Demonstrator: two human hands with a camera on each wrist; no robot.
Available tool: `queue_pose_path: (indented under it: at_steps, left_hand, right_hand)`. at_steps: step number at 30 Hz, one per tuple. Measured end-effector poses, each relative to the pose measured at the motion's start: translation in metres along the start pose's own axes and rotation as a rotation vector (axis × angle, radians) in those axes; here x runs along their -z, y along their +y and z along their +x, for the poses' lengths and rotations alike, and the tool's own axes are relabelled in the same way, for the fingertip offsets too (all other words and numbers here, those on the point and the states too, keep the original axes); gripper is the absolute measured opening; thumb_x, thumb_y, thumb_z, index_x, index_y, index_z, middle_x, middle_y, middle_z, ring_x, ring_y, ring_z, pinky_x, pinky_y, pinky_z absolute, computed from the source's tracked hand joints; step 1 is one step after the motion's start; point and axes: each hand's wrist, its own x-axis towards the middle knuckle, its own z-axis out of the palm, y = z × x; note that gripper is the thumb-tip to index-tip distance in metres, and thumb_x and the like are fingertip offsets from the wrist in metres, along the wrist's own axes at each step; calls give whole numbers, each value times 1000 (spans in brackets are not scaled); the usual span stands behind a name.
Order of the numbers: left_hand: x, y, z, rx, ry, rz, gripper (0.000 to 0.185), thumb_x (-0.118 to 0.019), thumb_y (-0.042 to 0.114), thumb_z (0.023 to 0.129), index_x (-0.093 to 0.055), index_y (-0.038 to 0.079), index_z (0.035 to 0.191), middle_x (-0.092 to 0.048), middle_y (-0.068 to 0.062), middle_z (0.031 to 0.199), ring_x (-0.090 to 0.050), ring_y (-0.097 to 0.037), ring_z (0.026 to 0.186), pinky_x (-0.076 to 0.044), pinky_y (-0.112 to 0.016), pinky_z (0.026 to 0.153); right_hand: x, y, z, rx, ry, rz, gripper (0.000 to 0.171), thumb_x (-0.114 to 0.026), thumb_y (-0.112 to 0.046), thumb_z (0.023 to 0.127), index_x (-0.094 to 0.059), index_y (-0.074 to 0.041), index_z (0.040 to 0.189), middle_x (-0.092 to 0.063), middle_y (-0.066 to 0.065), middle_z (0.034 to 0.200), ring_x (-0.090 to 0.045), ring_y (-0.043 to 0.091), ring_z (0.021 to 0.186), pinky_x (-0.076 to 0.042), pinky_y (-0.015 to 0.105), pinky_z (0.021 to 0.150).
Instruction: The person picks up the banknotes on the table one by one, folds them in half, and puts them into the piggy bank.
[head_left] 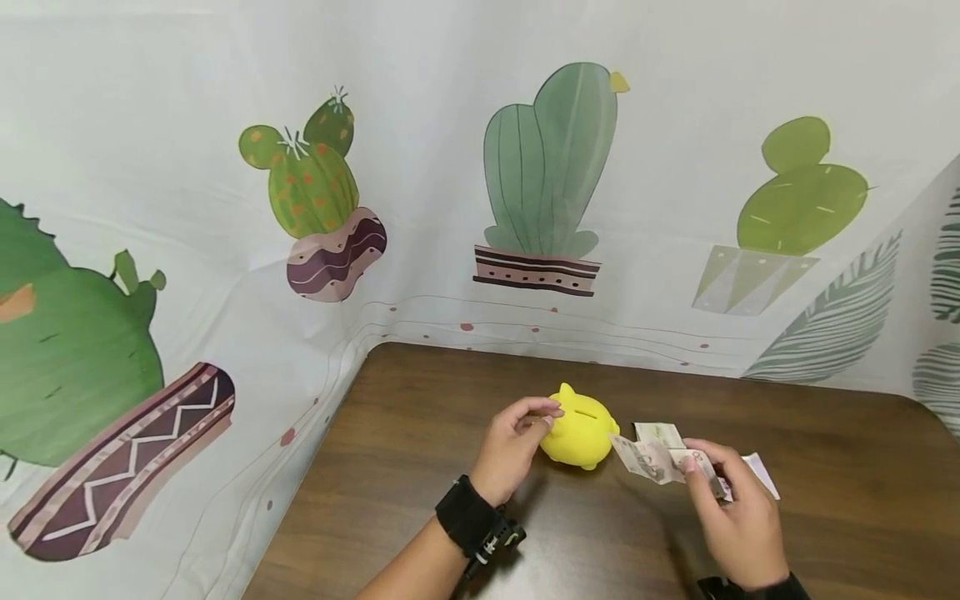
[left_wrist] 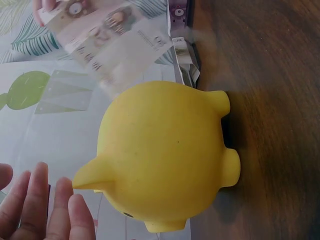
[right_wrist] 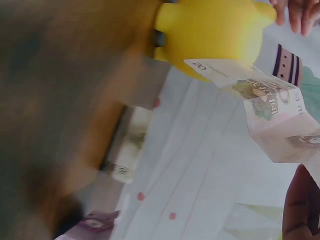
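Note:
A yellow piggy bank (head_left: 579, 432) stands on the brown table, its slot facing up. My left hand (head_left: 512, 446) is beside its head, the loosely bent fingers (left_wrist: 35, 200) close to an ear in the left wrist view. To the right of the bank, my right hand (head_left: 738, 512) pinches a creased banknote (head_left: 647, 460) between thumb and fingers. The note's far end reaches toward the bank and overlaps its body in the right wrist view (right_wrist: 270, 97).
Behind the held note, a folded pale note (head_left: 660, 432) lies on the table (head_left: 420, 433). Another, purplish-white note (head_left: 762, 475) lies partly behind the right hand. A white cloth (head_left: 420, 208) printed with cacti hangs along the table's back and left edges.

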Motion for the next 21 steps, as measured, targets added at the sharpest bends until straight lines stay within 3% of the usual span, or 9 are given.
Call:
queue_pose_path:
  at_steps: [9,16,21]
  left_hand:
    - [2,-1,0,0,-37,8,27,-60,9,99,-66,4,125,-70,-14,121,-65,-30,117,-51,-18,93]
    - [1,-1,-1,7,-63,1,32,-61,10,99,-63,4,130,-68,-14,124,-63,-29,120,-49,-20,95]
    - [0,-1,-1,14,-91,-29,38,-63,11,98,-59,4,135,-66,-15,129,-62,-29,123,-50,-18,97]
  right_hand:
    - [-12,-14,12,-52,20,161,32,-63,20,86,-67,8,116,-67,-20,107,-61,-8,89,-49,6,73]
    - [-18,-23,18,-122,13,246,29,-57,19,90,-64,12,117,-65,-18,96,-58,-5,81,-47,10,68]
    - [-22,-29,25,-157,42,472,27,-52,21,91,-58,20,117,-67,-9,94,-59,1,79,-47,13,68]
